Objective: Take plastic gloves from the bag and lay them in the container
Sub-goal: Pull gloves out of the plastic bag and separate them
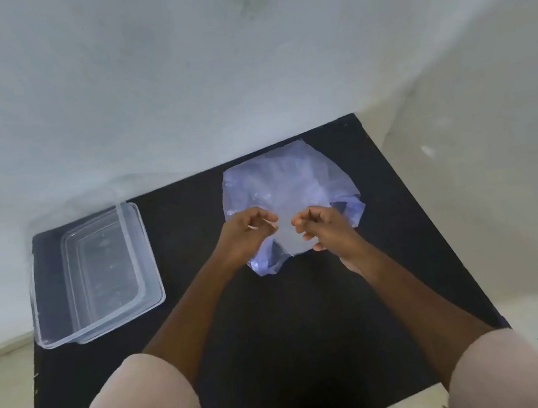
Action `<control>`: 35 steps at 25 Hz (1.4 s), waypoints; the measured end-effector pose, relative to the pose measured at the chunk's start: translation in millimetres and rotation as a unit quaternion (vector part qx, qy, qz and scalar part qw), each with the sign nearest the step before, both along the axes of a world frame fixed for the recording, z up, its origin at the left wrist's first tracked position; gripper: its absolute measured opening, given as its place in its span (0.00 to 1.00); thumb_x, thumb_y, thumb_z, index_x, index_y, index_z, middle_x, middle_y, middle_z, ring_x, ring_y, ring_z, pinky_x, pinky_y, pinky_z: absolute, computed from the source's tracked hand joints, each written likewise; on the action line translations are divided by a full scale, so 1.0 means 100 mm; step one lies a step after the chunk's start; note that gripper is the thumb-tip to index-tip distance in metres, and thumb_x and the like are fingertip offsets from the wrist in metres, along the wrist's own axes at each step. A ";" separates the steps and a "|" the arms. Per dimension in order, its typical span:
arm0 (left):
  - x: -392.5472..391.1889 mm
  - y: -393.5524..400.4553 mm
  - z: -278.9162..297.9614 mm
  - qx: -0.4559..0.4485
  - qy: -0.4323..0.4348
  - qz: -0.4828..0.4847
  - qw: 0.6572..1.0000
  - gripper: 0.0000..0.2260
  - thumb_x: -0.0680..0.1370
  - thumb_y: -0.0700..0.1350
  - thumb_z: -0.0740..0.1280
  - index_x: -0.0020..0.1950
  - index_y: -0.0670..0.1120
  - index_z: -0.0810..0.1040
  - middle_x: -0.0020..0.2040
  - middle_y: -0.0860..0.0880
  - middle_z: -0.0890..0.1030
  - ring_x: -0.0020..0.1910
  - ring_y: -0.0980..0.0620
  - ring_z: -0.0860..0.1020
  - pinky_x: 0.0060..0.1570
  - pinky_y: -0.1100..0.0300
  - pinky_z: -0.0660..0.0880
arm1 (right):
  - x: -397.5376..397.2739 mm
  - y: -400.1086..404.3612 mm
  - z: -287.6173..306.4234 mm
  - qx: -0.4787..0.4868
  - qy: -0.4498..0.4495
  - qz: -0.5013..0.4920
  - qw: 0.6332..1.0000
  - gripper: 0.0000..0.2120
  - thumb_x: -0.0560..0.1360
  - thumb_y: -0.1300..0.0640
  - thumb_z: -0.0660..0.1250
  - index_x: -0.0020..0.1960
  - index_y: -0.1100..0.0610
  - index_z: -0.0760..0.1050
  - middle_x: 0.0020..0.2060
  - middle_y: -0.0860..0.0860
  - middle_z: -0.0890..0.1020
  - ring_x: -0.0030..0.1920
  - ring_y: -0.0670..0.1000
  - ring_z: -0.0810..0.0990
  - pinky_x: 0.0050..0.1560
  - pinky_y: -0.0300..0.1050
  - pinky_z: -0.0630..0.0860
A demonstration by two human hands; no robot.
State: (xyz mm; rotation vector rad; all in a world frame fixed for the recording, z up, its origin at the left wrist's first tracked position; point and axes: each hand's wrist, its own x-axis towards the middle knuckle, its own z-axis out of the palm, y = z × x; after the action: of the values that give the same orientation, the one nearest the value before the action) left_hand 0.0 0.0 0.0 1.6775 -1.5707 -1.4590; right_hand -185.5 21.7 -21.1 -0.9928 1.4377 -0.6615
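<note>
A pale blue see-through plastic bag (pixel 286 180) lies on the black table (pixel 277 323) at the back right. Both my hands hover over its near part. My left hand (pixel 247 232) and my right hand (pixel 324 227) each pinch an edge of a thin clear plastic glove (pixel 287 235) stretched between them, in front of the bag. A clear rectangular container (pixel 50 303) stands open on the left side of the table, a clear lid (pixel 143 256) tucked under its right side. I cannot make out anything inside the container.
The table stands against a pale wall (pixel 174 78), which runs along its back edge. Light floor shows past the table's left and right edges. My light sleeves fill the bottom corners.
</note>
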 end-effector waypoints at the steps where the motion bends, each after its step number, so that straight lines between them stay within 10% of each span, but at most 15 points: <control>1: -0.06 -0.01 -0.06 -0.041 -0.107 -0.048 0.992 0.09 0.75 0.45 0.69 0.55 0.49 0.82 0.55 0.47 0.80 0.56 0.43 0.79 0.55 0.52 0.76 | -0.03 -0.03 -0.10 0.010 0.036 -0.016 0.999 0.05 0.77 0.56 0.65 0.43 0.55 0.76 0.43 0.53 0.80 0.44 0.52 0.77 0.42 0.44 0.73; 5: -0.34 0.03 -0.37 -0.116 -0.432 -0.193 0.873 0.31 0.72 0.54 0.69 0.74 0.57 0.65 0.74 0.42 0.59 0.70 0.39 0.63 0.64 0.40 0.66 | -0.09 -0.12 -0.48 0.029 0.247 -0.052 0.967 0.15 0.74 0.54 0.67 0.58 0.60 0.74 0.55 0.58 0.78 0.54 0.58 0.78 0.54 0.53 0.76; 10: -0.53 -0.22 -0.43 -0.084 -0.413 -0.138 0.896 0.42 0.74 0.47 0.68 0.79 0.56 0.43 0.63 0.41 0.69 0.54 0.40 0.77 0.47 0.49 0.75 | -0.17 -0.35 -0.63 0.083 0.428 -0.092 0.895 0.34 0.67 0.41 0.71 0.66 0.58 0.69 0.67 0.60 0.69 0.66 0.63 0.71 0.62 0.62 0.73; 13: -0.53 -0.34 -0.42 -0.072 -0.341 -0.104 0.932 0.46 0.76 0.45 0.68 0.76 0.61 0.33 0.63 0.42 0.75 0.46 0.43 0.81 0.33 0.56 0.78 | -0.21 -0.49 -0.65 0.020 0.338 -0.159 0.927 0.09 0.63 0.50 0.72 0.36 0.55 0.77 0.41 0.56 0.81 0.42 0.57 0.81 0.43 0.52 0.79; 15: -0.52 -0.40 -0.42 -0.080 -0.327 -0.098 0.937 0.45 0.76 0.45 0.67 0.76 0.61 0.32 0.61 0.42 0.78 0.45 0.44 0.82 0.39 0.49 0.82 | -0.18 -0.53 -0.63 -0.038 0.229 -0.194 0.953 0.12 0.65 0.59 0.73 0.29 0.59 0.71 0.27 0.52 0.75 0.27 0.51 0.74 0.31 0.43 0.74; 19: -0.57 -0.41 -0.35 -0.081 -0.301 -0.080 0.947 0.40 0.78 0.47 0.64 0.78 0.58 0.36 0.48 0.45 0.79 0.39 0.48 0.79 0.36 0.57 0.77 | -0.03 -0.58 -0.60 0.020 0.056 -0.304 0.951 0.14 0.68 0.56 0.76 0.49 0.61 0.75 0.42 0.53 0.81 0.42 0.52 0.82 0.43 0.46 0.82; 25: -0.52 -0.40 -0.33 -0.066 -0.306 -0.074 0.947 0.45 0.73 0.35 0.65 0.78 0.58 0.39 0.33 0.56 0.67 0.29 0.52 0.74 0.26 0.56 0.75 | -0.05 -0.30 -0.41 0.126 -0.179 -0.387 0.896 0.08 0.71 0.66 0.72 0.42 0.54 0.77 0.42 0.51 0.82 0.48 0.56 0.82 0.52 0.57 0.81; 31: -0.40 -0.07 -0.37 -0.098 -0.354 -0.121 0.922 0.39 0.75 0.44 0.68 0.79 0.55 0.49 0.58 0.41 0.75 0.53 0.41 0.78 0.48 0.48 0.78 | -0.21 0.81 -0.34 0.164 -0.215 -0.429 0.862 0.13 0.71 0.67 0.72 0.55 0.63 0.79 0.50 0.57 0.84 0.52 0.57 0.83 0.50 0.54 0.82; 35: -0.24 0.56 -0.39 -0.195 -0.349 -0.082 0.913 0.35 0.74 0.48 0.70 0.77 0.54 0.58 0.71 0.40 0.65 0.69 0.40 0.67 0.67 0.41 0.65 | -0.14 1.48 -0.37 0.197 -0.140 -0.407 0.881 0.04 0.71 0.66 0.71 0.45 0.59 0.79 0.44 0.55 0.81 0.47 0.56 0.80 0.52 0.57 0.80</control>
State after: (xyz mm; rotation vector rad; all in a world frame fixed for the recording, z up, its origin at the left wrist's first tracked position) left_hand -24.3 56.0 -38.9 1.9484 -2.2285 -0.5279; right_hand -199.5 169.9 -57.8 0.0751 1.6171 -1.0074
